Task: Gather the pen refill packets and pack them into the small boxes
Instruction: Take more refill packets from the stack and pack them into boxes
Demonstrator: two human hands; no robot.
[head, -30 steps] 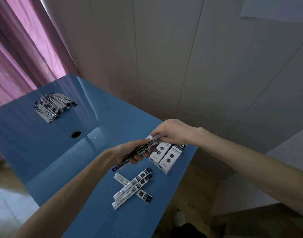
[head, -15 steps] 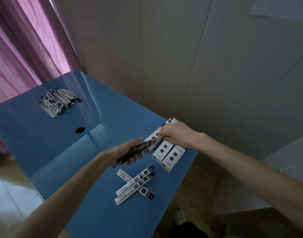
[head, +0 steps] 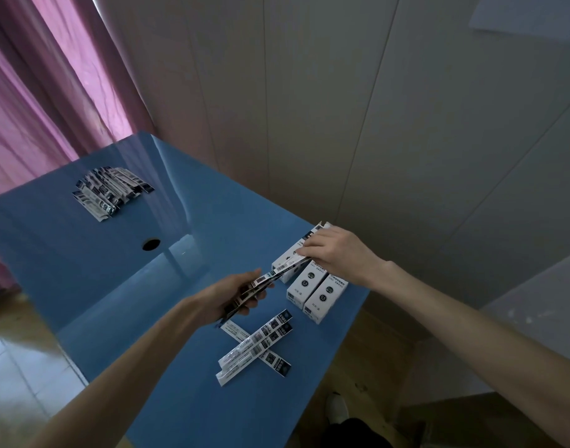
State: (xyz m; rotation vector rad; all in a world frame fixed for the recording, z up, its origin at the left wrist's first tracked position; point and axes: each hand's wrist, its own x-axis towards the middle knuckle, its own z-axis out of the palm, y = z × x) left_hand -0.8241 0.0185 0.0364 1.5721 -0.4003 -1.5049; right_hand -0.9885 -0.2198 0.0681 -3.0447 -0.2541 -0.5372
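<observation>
Pinching one end of a thin refill packet (head: 290, 265), the right hand (head: 333, 253) reaches in from the right with its fingers bunched together and its wrist raised over three small boxes (head: 312, 287). These are white card cartons lying side by side just under the knuckles, with dark round marks on their faces; the one farthest from the wrist has its end flap open.

The packet's other end meets the left hand (head: 236, 294), whose fingers curl round a fanned bundle of packets (head: 248, 294), with the thumb laid on top and the forearm stretching in from the lower left. These packets are long, flat, glossy strips with barcodes and dark printed ends.

Just below the left fingers, a few loose packets (head: 256, 345) lie crossed over one another on the blue table (head: 121, 286), whose surface is smooth and shiny enough to mirror the wall. Well beyond both hands, at the table's far left, sits a heap of packets (head: 110, 192), and nearer in, a round hole (head: 151, 244) in the tabletop. Pink curtain (head: 44, 101) hangs behind, beside a pale panelled wall (head: 358, 108)
</observation>
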